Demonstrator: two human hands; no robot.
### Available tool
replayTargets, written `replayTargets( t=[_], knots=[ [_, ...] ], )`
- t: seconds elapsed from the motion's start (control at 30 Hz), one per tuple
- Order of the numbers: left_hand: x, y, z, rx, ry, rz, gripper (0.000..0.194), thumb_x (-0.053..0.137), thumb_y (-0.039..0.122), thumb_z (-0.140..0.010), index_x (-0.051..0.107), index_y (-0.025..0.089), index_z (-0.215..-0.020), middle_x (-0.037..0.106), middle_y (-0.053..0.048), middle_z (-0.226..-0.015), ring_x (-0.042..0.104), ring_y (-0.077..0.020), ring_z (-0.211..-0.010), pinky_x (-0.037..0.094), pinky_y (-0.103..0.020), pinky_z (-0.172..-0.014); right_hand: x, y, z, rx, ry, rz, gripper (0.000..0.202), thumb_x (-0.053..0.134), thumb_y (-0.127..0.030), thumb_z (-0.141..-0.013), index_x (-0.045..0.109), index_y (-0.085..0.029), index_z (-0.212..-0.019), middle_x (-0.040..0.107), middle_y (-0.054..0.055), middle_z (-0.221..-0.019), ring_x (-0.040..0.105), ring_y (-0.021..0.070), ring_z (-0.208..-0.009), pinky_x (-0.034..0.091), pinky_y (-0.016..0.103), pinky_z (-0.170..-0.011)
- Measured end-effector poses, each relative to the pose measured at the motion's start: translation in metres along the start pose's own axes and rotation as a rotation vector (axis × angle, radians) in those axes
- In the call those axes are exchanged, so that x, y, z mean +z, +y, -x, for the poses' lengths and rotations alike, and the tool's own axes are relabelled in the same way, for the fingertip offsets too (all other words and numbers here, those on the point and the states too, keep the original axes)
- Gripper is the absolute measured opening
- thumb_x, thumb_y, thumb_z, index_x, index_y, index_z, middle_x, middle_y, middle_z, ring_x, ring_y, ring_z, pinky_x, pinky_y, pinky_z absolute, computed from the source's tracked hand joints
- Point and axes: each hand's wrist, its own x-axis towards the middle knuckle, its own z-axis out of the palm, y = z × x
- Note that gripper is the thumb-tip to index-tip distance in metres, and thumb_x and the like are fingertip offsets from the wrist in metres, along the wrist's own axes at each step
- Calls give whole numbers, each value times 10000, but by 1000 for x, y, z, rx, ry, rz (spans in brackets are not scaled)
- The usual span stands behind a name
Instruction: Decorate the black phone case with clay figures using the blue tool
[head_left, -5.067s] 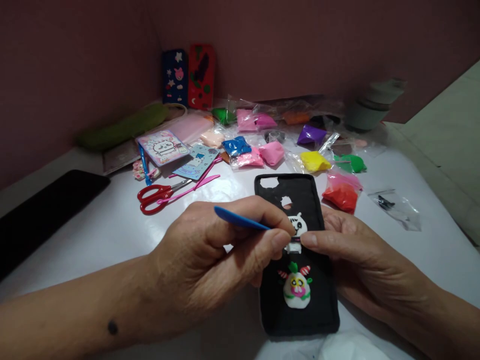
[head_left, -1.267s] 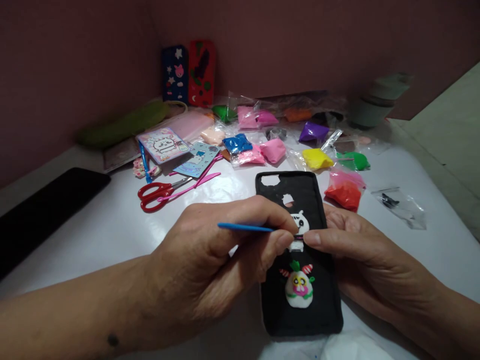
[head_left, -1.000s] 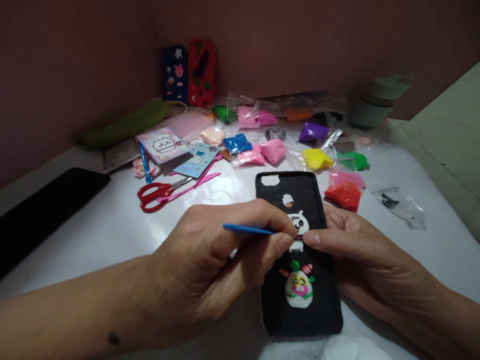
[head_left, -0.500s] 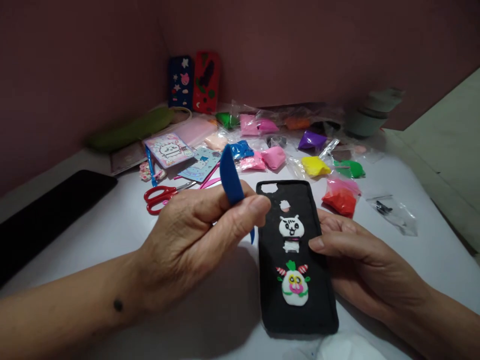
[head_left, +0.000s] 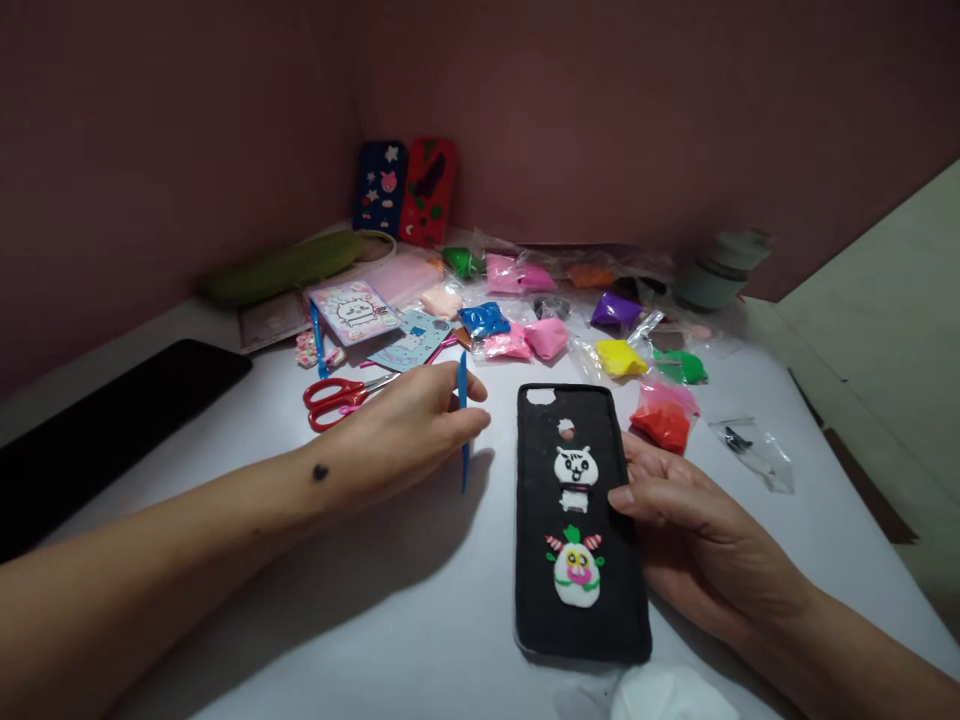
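Note:
Between the thumb and fingers of my left hand (head_left: 420, 410) is a slim blue plastic modelling tool (head_left: 463, 425), held upright just above the table. My right hand (head_left: 705, 530) grips the right edge of a black phone case (head_left: 536, 560), its thumb on the case's face. White clay figures decorate the case: a cat-like head with a small body (head_left: 576, 467), and below it a round figure (head_left: 577, 580) with a pink mouth, green leaf and red-striped horns. A small white and brownish piece (head_left: 565, 429) sits near the camera cutout.
Red-handled scissors (head_left: 334, 398) lie beyond my left wrist. Several bags of coloured clay, including yellow (head_left: 620, 357) and red (head_left: 661, 428), spread across the back. A black slab (head_left: 127, 420) lies at left. Two decorated cases (head_left: 427, 190) lean against the wall.
My left hand has moved away from the case, left and further back, lowering toward the table with the blue tool. My right hand still holds the case. The camera view has shifted slightly.

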Motion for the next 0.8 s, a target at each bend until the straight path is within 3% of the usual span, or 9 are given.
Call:
replayTargets(
  t=[0.2, 0.33, 0.43, 0.57, 0.8],
  knots=[
    [-3, -6, -3, -32, -104, -131, 416, 574, 376, -774, 495, 208, -1146, 566, 51, -573, 552, -160, -536, 381, -245, -468, 2, 2, 1, 18, 35, -20, 424, 639, -68, -695, 661, -219, -1091, 729, 47, -974, 679, 198, -846, 505, 367, -841],
    [-3, -8, -4, 10, -110, -162, 453, 576, 379, -770, 471, 207, -1176, 591, 35, -633, 583, -174, -588, 382, -250, -501, 4, 2, 2, 1, 43, 16, 369, 657, -91, -694, 671, -208, -1043, 732, 55, -962, 684, 201, -834, 511, 353, -811],
    [-3, -7, -5, 54, -93, -221, 341, 572, 348, -764, 515, 203, -1068, 600, 22, -669, 579, -171, -627, 375, -250, -531, 5, 3, 1, 15, 68, 35, 367, 677, -123, -710, 661, -203, -1068, 736, 67, -975, 691, 206, -838, 518, 347, -792],
    [-3, -3, -4, 134, -128, -307, 147, 561, 338, -771, 546, 192, -775, 583, 8, -676, 533, -152, -628, 335, -250, -532, 5, 4, 2, 52, 84, 29, 373, 714, -164, -713, 663, -192, -1081, 740, 73, -966, 694, 212, -821, 529, 352, -771],
    [-4, 5, 4, 194, -91, -396, 259, 490, 342, -849, 498, 186, -643, 518, 9, -584, 461, -131, -539, 273, -267, -522, 14, 1, 4, 54, 101, 44, 412, 667, -203, -780, 626, -230, -1189, 707, 77, -1140, 673, 222, -956, 511, 349, -837]
  ],
)
